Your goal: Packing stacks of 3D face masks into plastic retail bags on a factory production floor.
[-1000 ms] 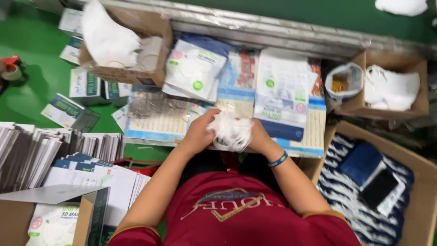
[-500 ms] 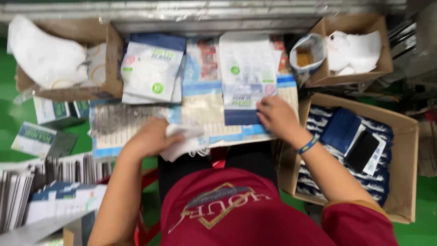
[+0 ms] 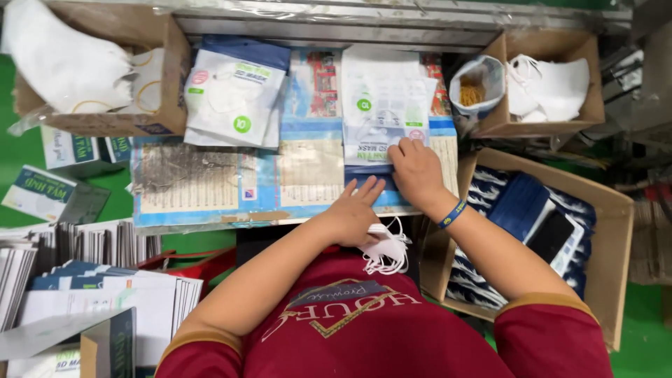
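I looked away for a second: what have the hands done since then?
The right hand left the bundle of white masks and reached forward onto the packet stack. The left hand kept the masks and drew them back to the table edge. The boxes and other packets lie as before.

A crumpled white mask (image 3: 383,250) with loose ear loops hangs under the left hand (image 3: 353,213); a flat white pouch (image 3: 381,115) lies beneath the right hand's (image 3: 414,170) fingertips.
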